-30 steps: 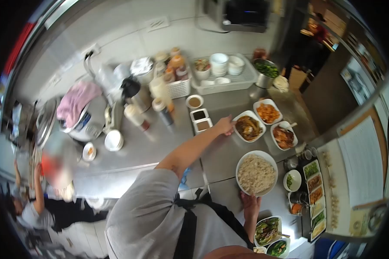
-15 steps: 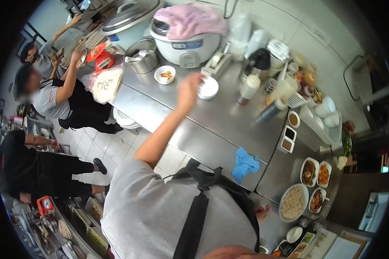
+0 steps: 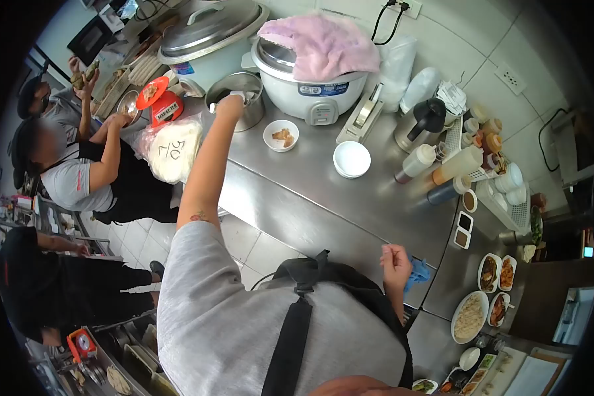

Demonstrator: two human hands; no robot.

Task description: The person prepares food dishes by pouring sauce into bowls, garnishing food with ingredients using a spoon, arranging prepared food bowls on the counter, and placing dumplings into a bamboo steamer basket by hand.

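Note:
My left hand (image 3: 230, 107) reaches over the rim of a steel pot (image 3: 251, 113), its fingers closed round a white utensil (image 3: 213, 107) whose end pokes out beside them. My right hand (image 3: 396, 261) hangs over the counter's front edge near a blue cloth (image 3: 418, 274); its fingers are curled in, with nothing visible in them. Right of the pot are a small white bowl with brown pieces (image 3: 281, 136) and some white bowls (image 3: 352, 160).
A rice cooker (image 3: 310, 89) under a pink towel (image 3: 330, 43) stands behind. Sauce bottles (image 3: 452, 165) and filled dishes (image 3: 470, 317) are at right. Left are a bag (image 3: 173, 150), a red scale (image 3: 167, 112) and co-workers (image 3: 92, 158).
The view has swung left. My left hand has gone from beside the food dishes, past the white bowls, to the pot. My right hand has left the rice bowl and risen over the counter edge.

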